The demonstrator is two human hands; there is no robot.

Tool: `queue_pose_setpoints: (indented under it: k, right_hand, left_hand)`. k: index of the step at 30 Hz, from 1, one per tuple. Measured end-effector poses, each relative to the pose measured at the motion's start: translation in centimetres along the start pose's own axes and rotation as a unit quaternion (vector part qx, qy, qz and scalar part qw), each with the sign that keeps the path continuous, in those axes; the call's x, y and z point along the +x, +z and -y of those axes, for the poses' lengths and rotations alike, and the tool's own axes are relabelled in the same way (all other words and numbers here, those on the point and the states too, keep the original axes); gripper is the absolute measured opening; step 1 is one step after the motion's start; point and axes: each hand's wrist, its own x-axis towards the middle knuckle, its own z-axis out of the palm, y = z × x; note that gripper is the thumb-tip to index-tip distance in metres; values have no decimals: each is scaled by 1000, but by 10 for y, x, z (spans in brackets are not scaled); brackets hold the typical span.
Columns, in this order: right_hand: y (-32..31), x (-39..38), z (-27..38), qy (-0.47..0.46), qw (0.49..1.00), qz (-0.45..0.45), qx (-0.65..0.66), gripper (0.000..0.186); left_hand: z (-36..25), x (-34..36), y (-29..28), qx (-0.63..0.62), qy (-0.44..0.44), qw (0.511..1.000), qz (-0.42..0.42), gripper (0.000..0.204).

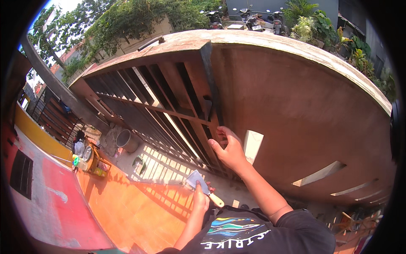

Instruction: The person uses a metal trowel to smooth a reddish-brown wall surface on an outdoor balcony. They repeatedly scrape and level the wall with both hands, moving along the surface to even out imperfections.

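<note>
My left hand [199,199] grips a putty scraper [215,198] with a flat metal blade and pale handle, low in front of my body. My right hand [226,148] is raised at the edge of a brown, slatted metal gate [186,116], its thumb apart and fingers loosely bent, with nothing visible in it; I cannot tell whether it touches the metal. Above it on the gate is a dark latch plate [208,106]. Beside the gate, on the right, stands a brown wall [287,110] with slot openings and a pale, weathered top.
A dark bucket [127,141] and a wooden stand holding containers [91,158] are at the left. Orange floor tiles [110,199] adjoin a red-and-yellow low wall [50,194]. A dark tool [150,44] rests atop the gate. Scooters [256,23] and plants stand beyond.
</note>
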Motion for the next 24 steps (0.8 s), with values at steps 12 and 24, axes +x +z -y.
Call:
queue_pose_setpoints:
  k: [12,24]
  right_hand:
    - [78,52,24,40,954,-243,-171,35]
    - [-70,-88,-33,37,779,-619,-88,35]
  left_hand:
    - [-98,99,-85,125,-105,983,85,57]
    - [-137,146,-56,285,-160,906,270,60]
